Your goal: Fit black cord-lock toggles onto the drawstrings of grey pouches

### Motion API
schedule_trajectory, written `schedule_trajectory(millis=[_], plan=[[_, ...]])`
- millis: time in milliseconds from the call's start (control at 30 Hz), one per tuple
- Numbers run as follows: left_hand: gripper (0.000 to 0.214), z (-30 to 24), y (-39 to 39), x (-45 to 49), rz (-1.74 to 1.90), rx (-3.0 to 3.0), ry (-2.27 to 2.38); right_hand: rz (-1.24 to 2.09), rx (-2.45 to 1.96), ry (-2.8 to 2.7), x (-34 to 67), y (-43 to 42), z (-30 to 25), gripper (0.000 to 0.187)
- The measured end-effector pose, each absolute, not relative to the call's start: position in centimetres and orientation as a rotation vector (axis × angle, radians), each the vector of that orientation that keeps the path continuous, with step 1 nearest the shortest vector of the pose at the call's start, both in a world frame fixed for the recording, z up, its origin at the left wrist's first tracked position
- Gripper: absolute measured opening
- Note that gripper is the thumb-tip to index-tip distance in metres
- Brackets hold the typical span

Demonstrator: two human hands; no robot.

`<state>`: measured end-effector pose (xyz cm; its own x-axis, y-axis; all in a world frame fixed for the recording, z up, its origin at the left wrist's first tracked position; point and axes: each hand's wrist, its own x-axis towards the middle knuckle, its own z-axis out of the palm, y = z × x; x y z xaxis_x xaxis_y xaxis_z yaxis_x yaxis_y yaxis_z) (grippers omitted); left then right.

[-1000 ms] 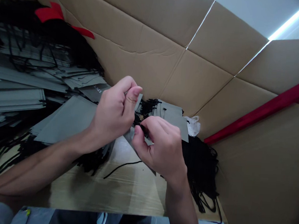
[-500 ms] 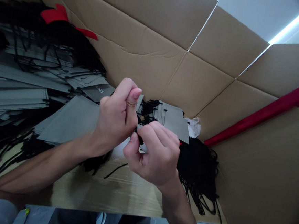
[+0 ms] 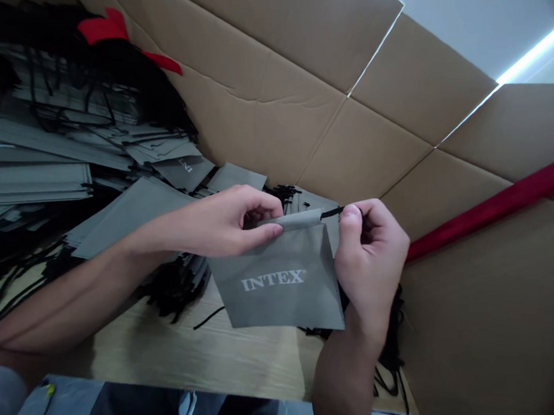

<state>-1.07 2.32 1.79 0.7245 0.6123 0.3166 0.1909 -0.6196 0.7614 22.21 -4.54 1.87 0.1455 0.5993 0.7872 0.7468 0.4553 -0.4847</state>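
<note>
A grey fabric pouch [image 3: 274,303] printed INTEX hangs in the middle of the view, above the table. My left hand [image 3: 237,223] is closed on its top hem, thumb in front and fingers behind. From the right end of that hem comes a black cord [image 3: 331,212]. My right hand [image 3: 372,247] pinches this cord between thumb and curled fingers, to the right of the pouch. Inside the hem, the cord's run is hidden. Behind the pouch lie more grey pouches with black cords, partly covered by my hands.
Stacks of grey pouches [image 3: 30,178] with black cords fill the left side. A red strip [image 3: 104,27] lies on black cords at the back left. Cardboard walls [image 3: 266,98] enclose the wooden table [image 3: 188,360]; a dark red band [image 3: 498,202] crosses the right wall. Black cords [image 3: 393,344] hang at right.
Both hands were fists close together; now they are apart. The right hand has moved right and up with the cord, the left has lowered, and the INTEX pouch has come into view.
</note>
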Motion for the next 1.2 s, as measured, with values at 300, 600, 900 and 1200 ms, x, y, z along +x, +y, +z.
schedule_trajectory(millis=[300, 600, 900, 1200], plan=[[0.024, 0.9, 2.3, -0.4, 1.149, 2.355, 0.831, -0.385, -1.052, -1.674, 21.9, -4.7, 1.8, 0.031], [0.018, -0.7, 2.5, 1.6, 1.493, 2.206, 0.639, -0.448, -1.151, -1.797, 24.0, -2.3, 1.1, 0.061], [0.014, 1.1, 4.2, -2.4, 1.586, 2.932, 0.549, -0.541, -0.912, -1.925, 19.9, -2.8, 0.1, 0.047], [0.029, 2.8, 2.8, -3.5, 1.696, 2.973, 0.935, -0.804, -1.142, -2.099, 16.4, -2.0, 2.1, 0.023]])
